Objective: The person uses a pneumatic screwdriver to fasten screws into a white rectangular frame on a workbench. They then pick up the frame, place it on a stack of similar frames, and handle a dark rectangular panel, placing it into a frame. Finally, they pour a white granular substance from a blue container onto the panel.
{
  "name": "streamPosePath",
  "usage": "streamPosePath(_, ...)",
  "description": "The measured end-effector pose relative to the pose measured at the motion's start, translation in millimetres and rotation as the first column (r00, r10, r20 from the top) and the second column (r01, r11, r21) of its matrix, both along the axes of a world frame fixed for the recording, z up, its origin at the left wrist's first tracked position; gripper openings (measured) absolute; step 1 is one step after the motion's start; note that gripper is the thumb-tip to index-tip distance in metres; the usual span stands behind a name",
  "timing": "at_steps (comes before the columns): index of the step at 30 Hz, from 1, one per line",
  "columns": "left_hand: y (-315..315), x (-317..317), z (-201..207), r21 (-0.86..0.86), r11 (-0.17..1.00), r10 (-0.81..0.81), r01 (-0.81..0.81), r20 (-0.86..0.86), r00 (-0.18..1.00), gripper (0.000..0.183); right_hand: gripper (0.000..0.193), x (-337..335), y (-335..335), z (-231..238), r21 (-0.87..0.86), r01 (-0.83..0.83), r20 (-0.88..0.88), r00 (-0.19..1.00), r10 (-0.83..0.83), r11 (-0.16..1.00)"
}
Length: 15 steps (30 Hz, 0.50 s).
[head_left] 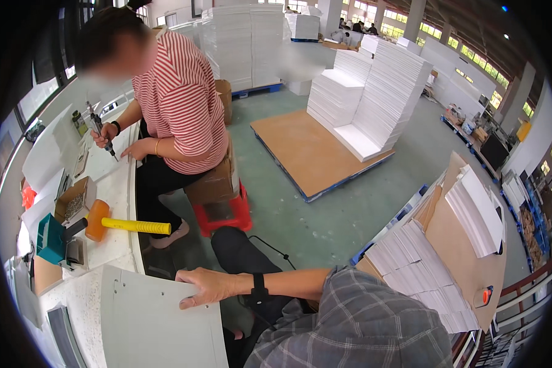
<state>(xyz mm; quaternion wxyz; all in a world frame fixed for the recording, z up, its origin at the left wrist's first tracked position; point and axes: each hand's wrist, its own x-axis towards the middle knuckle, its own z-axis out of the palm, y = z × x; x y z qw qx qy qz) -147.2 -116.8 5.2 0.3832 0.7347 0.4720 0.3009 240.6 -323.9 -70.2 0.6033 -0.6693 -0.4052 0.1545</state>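
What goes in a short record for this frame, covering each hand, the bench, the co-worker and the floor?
Right hand: holds the light grey panel near one corner
Left hand: not visible
Workbench: mallet with orange head and yellow handle, beside a teal bin; cardboard box of small parts
Co-worker: red-striped top, holds a slim power tool, tip down
Floor: green, with a brown-topped pallet bearing stacked white sheets

We see panel [159, 322] smooth, matt, painted-looking. Bench top [75, 295] matt, finely speckled. Mallet head [97, 221] glossy, plastic-looking; handle [138, 226] likewise. Teal bin [50, 239] smooth plastic. Our plaid shirt [374, 313] soft matt cloth. Stool [243, 205] glossy plastic. Floor [306, 239] smooth, faintly shiny. Brown sheet [300, 150] matt, we'd say paperboard.
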Motion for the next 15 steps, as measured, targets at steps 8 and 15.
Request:
streamPosePath(8,-62,88,3,-0.133,0.971,-0.18,0.2,0.149,0.972,0.057,0.059,15,-215,-35,-0.061,0.331,-0.194,0.922,-0.336,0.942)
streamPosePath(15,-179,283,38,-0.26,0.651,-0.689,0.713,0.193,0.699,0.033,0.065,-11,-376,-67,-0.024,0.746,-0.509,0.564,-0.651,0.665)
